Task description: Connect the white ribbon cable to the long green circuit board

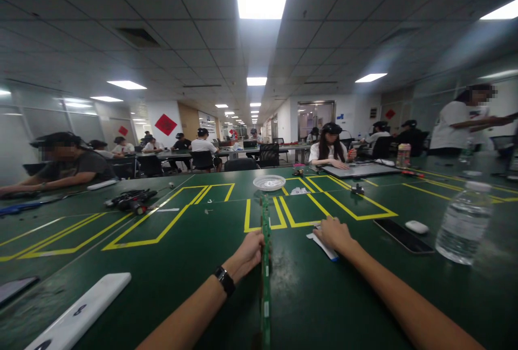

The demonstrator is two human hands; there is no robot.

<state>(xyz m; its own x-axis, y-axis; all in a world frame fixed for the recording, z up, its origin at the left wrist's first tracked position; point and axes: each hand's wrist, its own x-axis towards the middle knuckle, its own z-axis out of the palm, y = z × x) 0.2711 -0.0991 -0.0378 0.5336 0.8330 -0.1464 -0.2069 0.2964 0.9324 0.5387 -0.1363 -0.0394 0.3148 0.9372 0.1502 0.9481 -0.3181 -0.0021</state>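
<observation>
My left hand (251, 250), with a black band on the wrist, is closed on a long, thin green strip (266, 269) that looks like a circuit board seen edge-on. The strip runs from the bottom edge up toward a white round dish (269, 183). To the right, my right hand (334, 233) rests low over the table with fingers curled on a small white and blue packet (326, 247). What its fingertips do is partly hidden.
The green table (194, 274) bears yellow tape outlines. A water bottle (464, 223), black phone (403, 235) and white case (416, 226) stand right; a white bar (87, 309) and black cables (131, 200) lie left. Across the table sits a person (329, 148).
</observation>
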